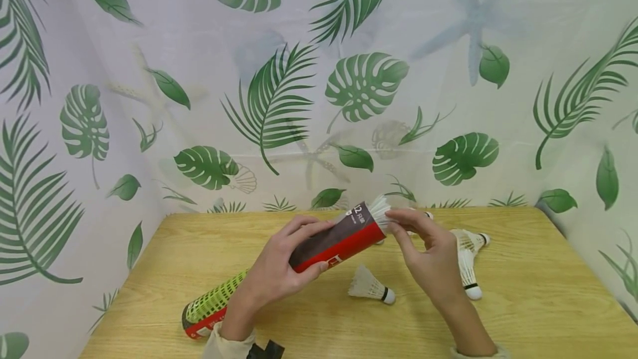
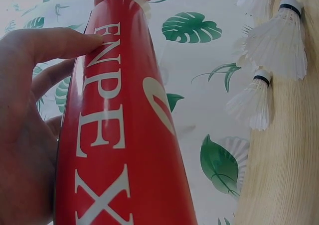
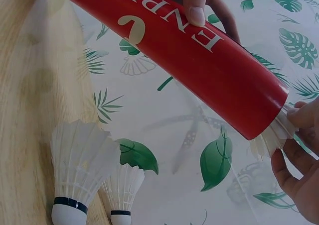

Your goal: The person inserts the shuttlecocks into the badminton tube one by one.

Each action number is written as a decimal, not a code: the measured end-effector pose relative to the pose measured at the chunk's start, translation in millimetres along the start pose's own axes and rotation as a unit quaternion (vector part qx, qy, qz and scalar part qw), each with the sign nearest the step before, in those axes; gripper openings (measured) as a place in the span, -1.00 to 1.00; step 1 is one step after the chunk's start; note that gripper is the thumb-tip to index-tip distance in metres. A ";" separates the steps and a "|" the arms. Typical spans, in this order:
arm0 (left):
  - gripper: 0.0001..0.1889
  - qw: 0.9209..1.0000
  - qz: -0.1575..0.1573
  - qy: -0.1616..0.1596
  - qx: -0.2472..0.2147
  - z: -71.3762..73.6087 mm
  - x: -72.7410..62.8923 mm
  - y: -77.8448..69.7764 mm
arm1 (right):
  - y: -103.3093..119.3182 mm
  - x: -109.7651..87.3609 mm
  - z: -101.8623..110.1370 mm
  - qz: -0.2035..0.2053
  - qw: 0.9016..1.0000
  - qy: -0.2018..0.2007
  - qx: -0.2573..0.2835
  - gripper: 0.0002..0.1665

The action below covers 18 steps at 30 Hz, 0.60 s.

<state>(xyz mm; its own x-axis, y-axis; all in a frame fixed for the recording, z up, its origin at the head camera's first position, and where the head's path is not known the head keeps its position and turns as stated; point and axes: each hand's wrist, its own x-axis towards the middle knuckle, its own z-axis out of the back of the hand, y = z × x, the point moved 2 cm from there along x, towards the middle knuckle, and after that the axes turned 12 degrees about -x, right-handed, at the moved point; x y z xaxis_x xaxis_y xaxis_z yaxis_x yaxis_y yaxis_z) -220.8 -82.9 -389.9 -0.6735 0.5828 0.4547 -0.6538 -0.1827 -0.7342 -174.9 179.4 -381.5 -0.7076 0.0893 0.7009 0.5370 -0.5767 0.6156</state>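
Note:
My left hand (image 1: 279, 265) grips a red and dark shuttlecock tube (image 1: 344, 237) around its middle, thumb along the red side. The tube tilts up to the right above the table; ENPEX lettering shows in the left wrist view. A yellow-green mesh-patterned part with a red stripe appears beyond the hand, in line with the tube. White feathers of a shuttlecock (image 1: 380, 212) stick out of the tube's upper end. My right hand (image 1: 431, 254) pinches these feathers between thumb and fingers, seen also in the right wrist view; the shuttlecock's cork is hidden.
One loose shuttlecock (image 1: 371, 286) lies on the wooden table (image 1: 319, 326) below the tube. Several more, including a shuttlecock (image 1: 468, 273) near my right wrist, lie at the right, partly hidden. A leaf-printed cloth (image 1: 319, 126) hangs behind the table.

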 end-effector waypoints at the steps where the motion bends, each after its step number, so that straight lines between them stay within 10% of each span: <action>1: -0.35 1.000 0.000 0.000 0.000 0.1 0.0 -0.1 | -0.1 -0.1 -0.3 0.001 1.000 0.001 0.001 -0.66; 18: -0.33 1.000 0.016 0.006 0.001 -1.6 -0.4 -0.9 | -1.1 -0.7 -6.4 -0.015 0.997 0.038 0.063 -0.67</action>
<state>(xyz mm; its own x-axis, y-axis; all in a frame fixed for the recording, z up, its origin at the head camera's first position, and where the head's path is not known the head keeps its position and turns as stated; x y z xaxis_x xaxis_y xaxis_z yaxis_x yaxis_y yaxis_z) -219.5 -81.6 -390.2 -0.6903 0.5853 0.4252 -0.6322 -0.2023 -0.7479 -177.9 174.8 -384.9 -0.7549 0.0401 0.6546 0.5647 -0.4678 0.6799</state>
